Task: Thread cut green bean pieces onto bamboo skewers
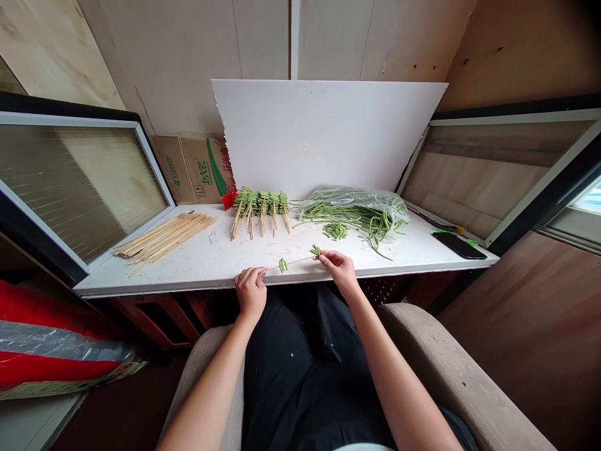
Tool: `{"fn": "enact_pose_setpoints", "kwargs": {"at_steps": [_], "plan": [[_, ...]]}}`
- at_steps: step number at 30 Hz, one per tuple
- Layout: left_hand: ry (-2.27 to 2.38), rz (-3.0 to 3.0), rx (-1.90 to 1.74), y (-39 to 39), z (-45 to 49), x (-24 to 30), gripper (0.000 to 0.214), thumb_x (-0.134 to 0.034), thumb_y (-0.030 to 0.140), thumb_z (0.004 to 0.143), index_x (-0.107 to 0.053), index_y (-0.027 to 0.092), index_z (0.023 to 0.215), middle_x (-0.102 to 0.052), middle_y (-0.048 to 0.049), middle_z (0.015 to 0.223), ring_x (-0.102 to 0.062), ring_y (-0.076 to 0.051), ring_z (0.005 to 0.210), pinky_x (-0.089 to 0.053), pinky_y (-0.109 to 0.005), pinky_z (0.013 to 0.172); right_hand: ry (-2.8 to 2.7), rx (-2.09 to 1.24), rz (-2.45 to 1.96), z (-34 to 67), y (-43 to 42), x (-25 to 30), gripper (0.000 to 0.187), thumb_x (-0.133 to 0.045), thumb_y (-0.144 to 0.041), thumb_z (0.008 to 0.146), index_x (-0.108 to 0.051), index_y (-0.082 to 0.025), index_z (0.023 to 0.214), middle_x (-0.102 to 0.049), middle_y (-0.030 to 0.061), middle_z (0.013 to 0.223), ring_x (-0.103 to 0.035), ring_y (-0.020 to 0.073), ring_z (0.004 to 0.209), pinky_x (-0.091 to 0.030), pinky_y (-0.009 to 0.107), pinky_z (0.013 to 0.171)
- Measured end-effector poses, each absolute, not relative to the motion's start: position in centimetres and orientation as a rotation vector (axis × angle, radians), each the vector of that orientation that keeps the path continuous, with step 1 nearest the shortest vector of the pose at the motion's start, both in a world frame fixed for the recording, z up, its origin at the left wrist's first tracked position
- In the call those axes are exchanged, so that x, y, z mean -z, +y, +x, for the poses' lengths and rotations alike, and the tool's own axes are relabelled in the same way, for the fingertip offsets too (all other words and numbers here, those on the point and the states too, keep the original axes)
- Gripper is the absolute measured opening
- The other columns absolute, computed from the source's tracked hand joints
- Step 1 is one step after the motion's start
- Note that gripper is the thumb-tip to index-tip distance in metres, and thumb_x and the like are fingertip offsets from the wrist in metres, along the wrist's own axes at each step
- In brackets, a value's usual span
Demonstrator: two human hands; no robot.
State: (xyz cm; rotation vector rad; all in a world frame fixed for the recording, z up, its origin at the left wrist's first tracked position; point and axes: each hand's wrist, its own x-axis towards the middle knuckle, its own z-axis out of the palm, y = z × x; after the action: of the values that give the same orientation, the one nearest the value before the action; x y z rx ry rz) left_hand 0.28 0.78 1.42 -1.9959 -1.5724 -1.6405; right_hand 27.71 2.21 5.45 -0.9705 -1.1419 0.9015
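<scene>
I sit at a long white tabletop (211, 263), a white foam board (328, 138) upright behind it and dark-framed panels (84, 181) slanting along both sides. Loose pale wooden skewers (166, 238) fan out at the left; loaded skewers of green bean pieces (261, 202) lie piled midway; long green beans (357, 216) spill from a clear plastic bag (369, 197) toward the right. My hands are at the front edge, a strip of white surface between them and a small heap of cut beans (335, 231). My left hand (251, 291) pinches one end of a thin wooden skewer (300, 260); my right hand (339, 269) grips short green pieces (315, 251) at its other end. More pieces (282, 265) sit threaded nearer my left.
</scene>
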Motion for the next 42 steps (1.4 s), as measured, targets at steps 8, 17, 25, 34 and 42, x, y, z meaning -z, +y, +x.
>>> {"fn": "enact_pose_setpoints", "kwargs": {"at_steps": [8, 17, 25, 34, 42], "plan": [[-1.599, -1.995, 1.652, 0.7, 0.3, -1.6, 0.022, -0.054, 0.016, 0.098, -0.074, 0.023, 0.091, -0.078, -0.0059, 0.091, -0.070, -0.025, 0.089, -0.045, -0.039, 0.088, -1.146, -0.901, -0.975, 27.5, 1.7, -5.9, 0.044, -0.091, -0.055, 0.069, -0.082, -0.022, 0.096, -0.083, 0.0092, 0.098, -0.076, 0.0289, 0.101, -0.055, 0.046, 0.100], [-1.610, -1.995, 1.724, 0.5, 0.2, -2.3, 0.028, -0.053, 0.005, 0.089, -0.074, 0.023, 0.082, -0.078, -0.0043, 0.085, -0.071, -0.024, 0.085, -0.048, -0.039, 0.085, -1.133, -0.912, -1.019, 27.5, 1.5, -6.3, 0.039, -0.093, -0.052, 0.067, -0.084, -0.022, 0.090, -0.082, 0.0087, 0.097, -0.075, 0.0306, 0.100, -0.056, 0.046, 0.096], [-1.596, -1.960, 1.743, 0.6, -0.1, -2.6, 0.034, -0.050, -0.001, 0.082, -0.074, 0.022, 0.081, -0.078, -0.0031, 0.084, -0.072, -0.024, 0.084, -0.047, -0.039, 0.085, -1.180, -0.977, -1.027, 26.9, 1.1, -7.0, 0.039, -0.088, -0.056, 0.073, -0.084, -0.022, 0.090, -0.082, 0.0083, 0.093, -0.073, 0.0269, 0.091, -0.056, 0.041, 0.086], [-1.584, -2.015, 1.714, 0.2, 0.2, -2.6, 0.039, -0.046, -0.006, 0.077, -0.073, 0.022, 0.083, -0.078, -0.0021, 0.084, -0.072, -0.022, 0.083, -0.046, -0.037, 0.087, -1.192, -1.040, -1.022, 27.6, 0.8, -7.4, 0.045, -0.087, -0.060, 0.073, -0.083, -0.020, 0.093, -0.080, 0.0082, 0.093, -0.066, 0.0201, 0.077, -0.052, 0.034, 0.076], [-1.630, -2.062, 1.741, 0.3, 0.0, -2.5, 0.043, -0.043, -0.007, 0.073, -0.073, 0.022, 0.084, -0.078, 0.0004, 0.082, -0.069, -0.018, 0.070, -0.045, -0.037, 0.088, -1.245, -1.029, -0.979, 27.4, 0.4, -7.9, 0.041, -0.087, -0.058, 0.075, -0.082, -0.021, 0.092, -0.079, 0.0063, 0.090, -0.066, 0.0210, 0.081, -0.051, 0.035, 0.079]]}}
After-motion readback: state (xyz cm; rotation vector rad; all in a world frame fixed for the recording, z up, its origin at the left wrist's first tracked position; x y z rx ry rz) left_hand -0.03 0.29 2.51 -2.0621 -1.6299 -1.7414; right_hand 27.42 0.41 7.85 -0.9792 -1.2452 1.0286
